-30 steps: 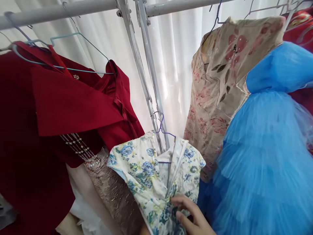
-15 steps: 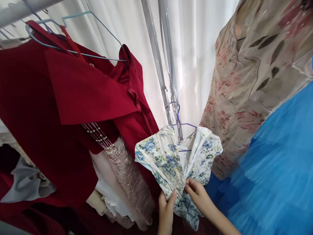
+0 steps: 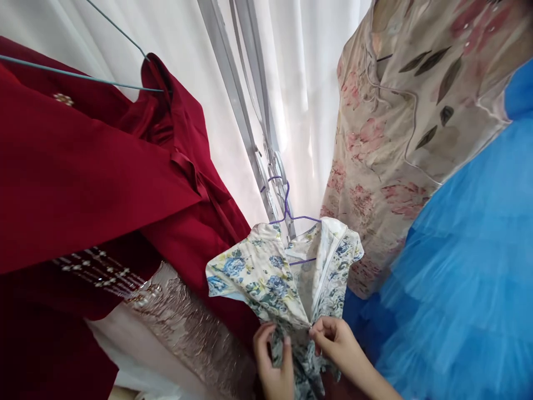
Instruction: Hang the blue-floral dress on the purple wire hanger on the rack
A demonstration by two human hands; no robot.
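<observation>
A small white dress point(image 3: 266, 278) with blue flowers and cap sleeves hangs in front of me on a purple wire hanger point(image 3: 287, 208). Its zipped opening is parted in a V, with the white zipper edge point(image 3: 327, 272) showing on the right side. At the bottom of the V, my right hand point(image 3: 335, 339) pinches the zipper pull, which the fingertips mostly cover. My left hand point(image 3: 272, 361) is just left of it, against the lower bodice. Its thumb and fingers are apart, with dress fabric showing between them.
Dark red satin garments point(image 3: 95, 183) hang at the left, beside a pinkish embroidered skirt point(image 3: 187, 328). On the right are a beige floral dress point(image 3: 366, 155) and a blue tiered tulle dress point(image 3: 466, 250). Grey metal poles point(image 3: 245, 83) stand before a white curtain point(image 3: 303, 72).
My left hand has let go of the fabric and moved lower, its fingers now apart. The right hand keeps its pinch at the V. The view has shifted right and closer.
</observation>
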